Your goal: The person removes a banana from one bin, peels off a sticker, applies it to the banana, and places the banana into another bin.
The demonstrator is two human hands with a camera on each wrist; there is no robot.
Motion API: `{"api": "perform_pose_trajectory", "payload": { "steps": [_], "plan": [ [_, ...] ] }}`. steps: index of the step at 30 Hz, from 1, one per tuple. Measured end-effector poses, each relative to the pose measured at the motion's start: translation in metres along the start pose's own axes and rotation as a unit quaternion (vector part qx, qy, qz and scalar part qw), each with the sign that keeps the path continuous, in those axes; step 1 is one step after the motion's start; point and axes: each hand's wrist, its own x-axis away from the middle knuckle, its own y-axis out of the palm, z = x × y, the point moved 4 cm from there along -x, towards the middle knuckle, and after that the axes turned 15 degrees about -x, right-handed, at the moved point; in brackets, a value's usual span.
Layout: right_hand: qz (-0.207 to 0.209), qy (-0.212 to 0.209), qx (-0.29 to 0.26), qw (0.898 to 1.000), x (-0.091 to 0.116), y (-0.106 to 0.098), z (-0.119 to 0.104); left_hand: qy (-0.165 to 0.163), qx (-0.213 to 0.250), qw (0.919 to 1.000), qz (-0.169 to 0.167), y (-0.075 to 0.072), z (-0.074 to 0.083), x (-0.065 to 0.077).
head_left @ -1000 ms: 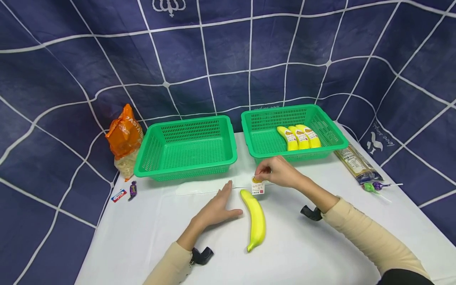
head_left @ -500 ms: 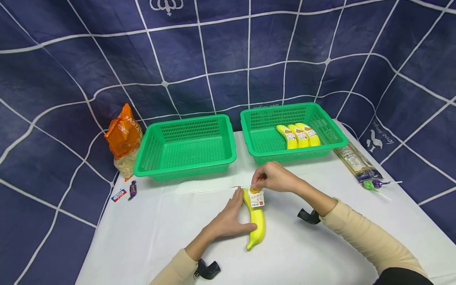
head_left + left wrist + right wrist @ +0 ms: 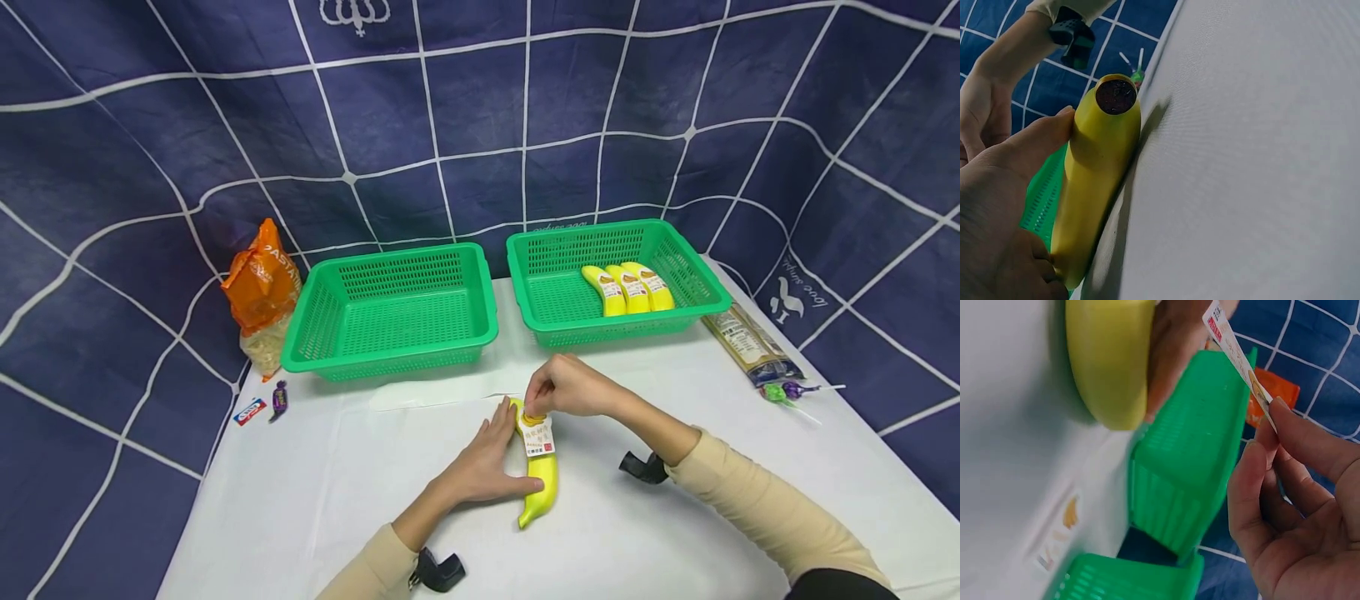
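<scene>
A yellow banana, its skin smooth, lies lengthwise on the white table. My left hand lies along its left side, fingers extended toward the upper end and thumb touching the lower part. In the left wrist view the thumb tip meets the banana beside its dark round end. Between thumb and fingertips my right hand pinches the top edge of a white label printed with a banana picture. That label overlaps the banana in the head view; in the right wrist view the label stands tilted off the fingertips.
Behind are two green baskets, the left basket and the right basket, which holds three labelled bananas. A pale strip lies before them. Pasta bag and sweets sit left; a packet and lollipops right.
My left hand has moved right onto the banana's side. My right hand has brought the label down and toward me, from above the banana's upper end to over its body.
</scene>
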Motion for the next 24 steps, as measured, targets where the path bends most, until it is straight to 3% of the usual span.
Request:
{"api": "perform_pose_trajectory", "payload": {
  "steps": [11,24],
  "plan": [
    [-0.023,0.070,-0.059,0.996,-0.005,0.013,0.025,0.010,-0.009,0.9999,0.003,-0.003,0.000,0.000],
    [-0.017,0.074,-0.033,0.997,-0.007,0.016,0.031,0.002,-0.001,1.0000,0.000,-0.002,0.000,0.000]
  ]
}}
